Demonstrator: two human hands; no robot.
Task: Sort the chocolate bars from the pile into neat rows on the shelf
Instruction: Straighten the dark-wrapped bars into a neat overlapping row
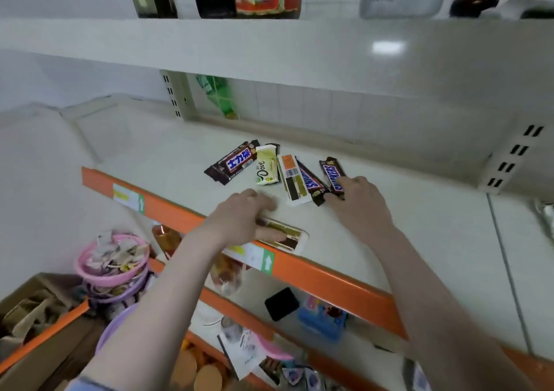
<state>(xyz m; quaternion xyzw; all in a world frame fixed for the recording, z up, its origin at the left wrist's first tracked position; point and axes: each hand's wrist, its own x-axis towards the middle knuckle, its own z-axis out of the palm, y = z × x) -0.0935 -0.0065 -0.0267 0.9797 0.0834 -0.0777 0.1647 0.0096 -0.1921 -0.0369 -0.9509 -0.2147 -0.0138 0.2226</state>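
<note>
Head view. On the near left, below the shelf, a stack of pink and purple plastic baskets (112, 263) holds crumpled wrappers; left of it a cardboard box (33, 309) holds brown paper, contents otherwise unclear. The left hand (239, 219) rests near the orange front edge of the white shelf (419, 240), fingers curled over a cream-wrapped chocolate bar (286, 236) lying flat and parallel to the edge. The right hand (362, 201) reaches farther in; its fingertips take hold of the near end of a dark Snickers bar (331, 171), fingers bent round it. Beside that bar lies a second Snickers bar (311, 183), then a pale bar with a barcode (293, 177), a Dove bar (266, 165) and, farthest left, a brown bar with blue Chinese lettering (233, 162). The pile is loose and fanned, some bars overlapping.

Handling, as a judgement: the bars are light, fairly stiff, with slick film wrappers. Grip across the long sides near mid-length; end holds may slip or bend the bar.
</note>
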